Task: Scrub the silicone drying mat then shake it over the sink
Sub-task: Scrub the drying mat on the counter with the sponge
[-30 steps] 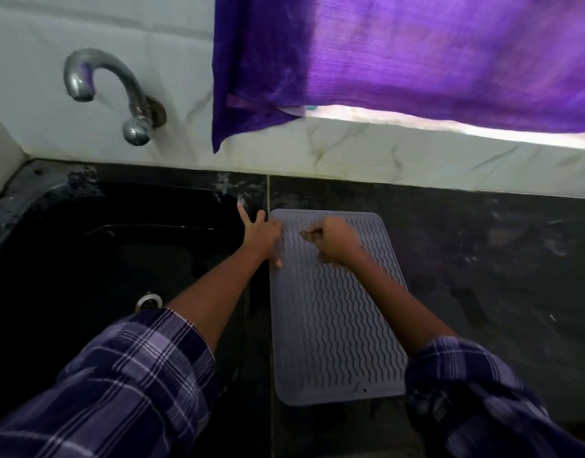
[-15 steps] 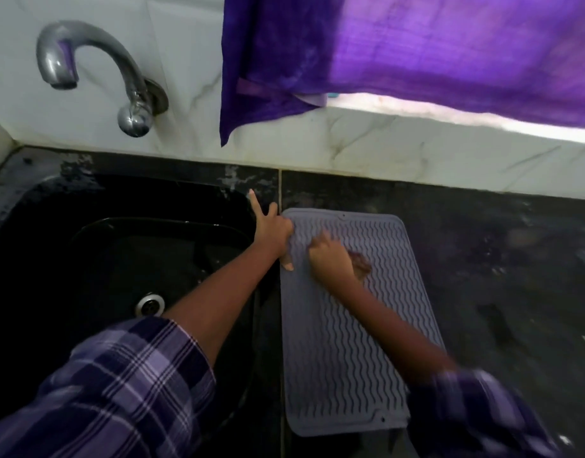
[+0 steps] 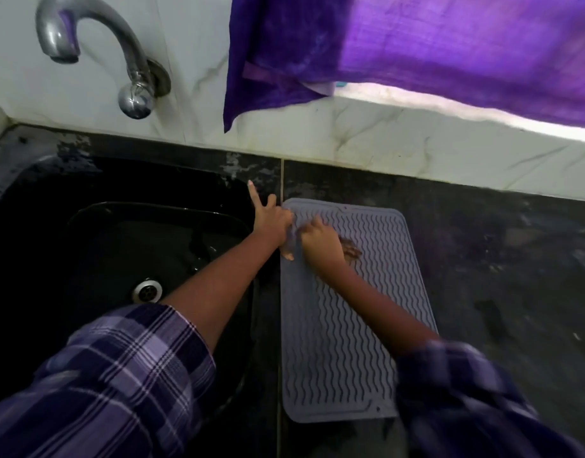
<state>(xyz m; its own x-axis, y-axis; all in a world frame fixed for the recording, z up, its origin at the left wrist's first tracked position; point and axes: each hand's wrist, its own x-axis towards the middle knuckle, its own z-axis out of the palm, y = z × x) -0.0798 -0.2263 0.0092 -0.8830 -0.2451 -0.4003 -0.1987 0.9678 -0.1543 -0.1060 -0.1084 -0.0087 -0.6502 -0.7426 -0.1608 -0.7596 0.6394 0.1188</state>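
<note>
Right hand [image 3: 321, 238] clenched on a brownish scrubber [image 3: 350, 249], pressing it on the mat's far-left part. Left hand [image 3: 273, 221] pins the mat's [image 3: 344, 325] far-left edge, thumb on it, two fingers straight. Mat flat on counter [image 3: 499, 259], long axis near-to-far, just right of sink [image 3: 119, 246]. Tap [image 3: 96, 47], purple cloth [image 3: 416, 47] beyond; nothing blocks.

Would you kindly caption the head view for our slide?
Left hand steadies the grey silicone drying mat on the dark counter beside the black sink while the right hand scrubs it.
</note>
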